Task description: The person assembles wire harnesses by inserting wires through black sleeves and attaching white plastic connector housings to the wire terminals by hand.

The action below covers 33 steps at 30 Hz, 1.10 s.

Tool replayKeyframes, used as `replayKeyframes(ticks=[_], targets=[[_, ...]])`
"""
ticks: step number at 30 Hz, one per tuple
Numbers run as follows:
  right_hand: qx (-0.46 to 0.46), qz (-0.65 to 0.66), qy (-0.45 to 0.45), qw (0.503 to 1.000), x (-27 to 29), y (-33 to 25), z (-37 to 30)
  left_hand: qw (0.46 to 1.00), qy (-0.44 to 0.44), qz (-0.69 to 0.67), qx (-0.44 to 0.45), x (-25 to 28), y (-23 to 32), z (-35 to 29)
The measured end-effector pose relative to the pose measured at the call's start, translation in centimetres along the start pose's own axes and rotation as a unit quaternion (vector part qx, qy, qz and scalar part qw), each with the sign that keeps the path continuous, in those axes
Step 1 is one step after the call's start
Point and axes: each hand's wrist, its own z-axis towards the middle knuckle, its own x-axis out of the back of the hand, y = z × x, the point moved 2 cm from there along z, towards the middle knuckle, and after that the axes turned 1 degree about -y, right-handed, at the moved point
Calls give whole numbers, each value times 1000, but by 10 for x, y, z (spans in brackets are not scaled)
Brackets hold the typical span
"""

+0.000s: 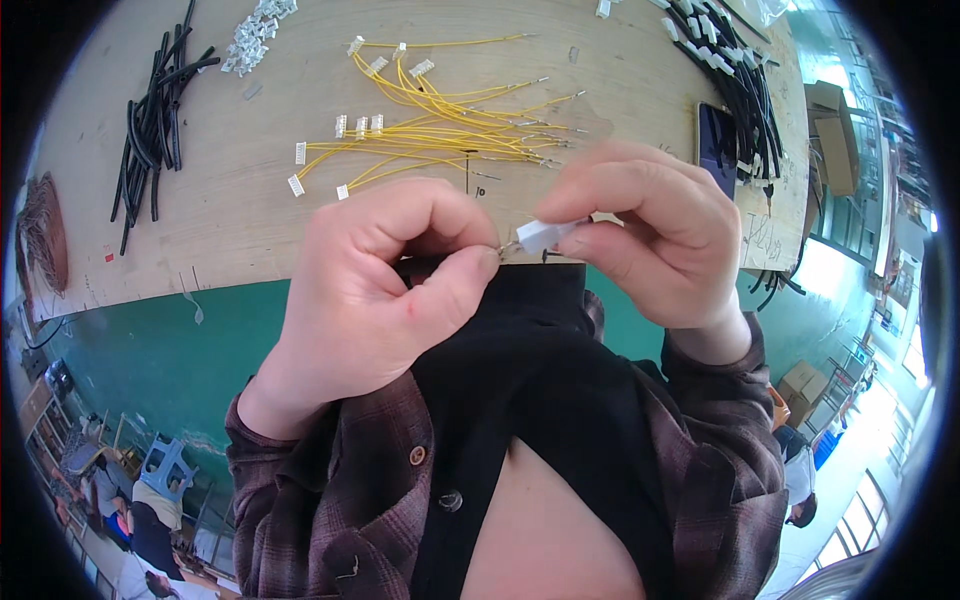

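Close to the table's front edge, my two hands face each other. Between the thumb and fingers of my right hand [665, 235] is a small white plastic connector housing [540, 235], tilted slightly. My left hand [380, 290] pinches a thin wire end with a metal terminal [508, 249], whose tip meets the left end of the housing. How far the terminal goes in cannot be made out, and my left fingers hide the rest of the wire. Just beyond lie yellow wires [440, 131] with white connectors on their left ends and bare metal terminals on their right.
Black tubes [155, 130] and a pile of small white connectors [255, 38] lie at the far left of the wooden table [270, 235]. At the right are a phone [716, 145] and a bundle of black cables [745, 95] with white connectors. Brown wire [45, 235] hangs at the left edge.
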Motion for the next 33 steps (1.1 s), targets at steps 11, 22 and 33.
replayKeyframes(ticks=[11,22,33], targets=[[-156,227,105,956,-22,6,-14,995,5,-85,45,-9,2,2],[-222,462,100,853,-31,7,-11,968,-57,-243,12,-6,-9,3],[43,-48,62,996,-16,-4,-1,993,23,-100,65,-4,-3,2]])
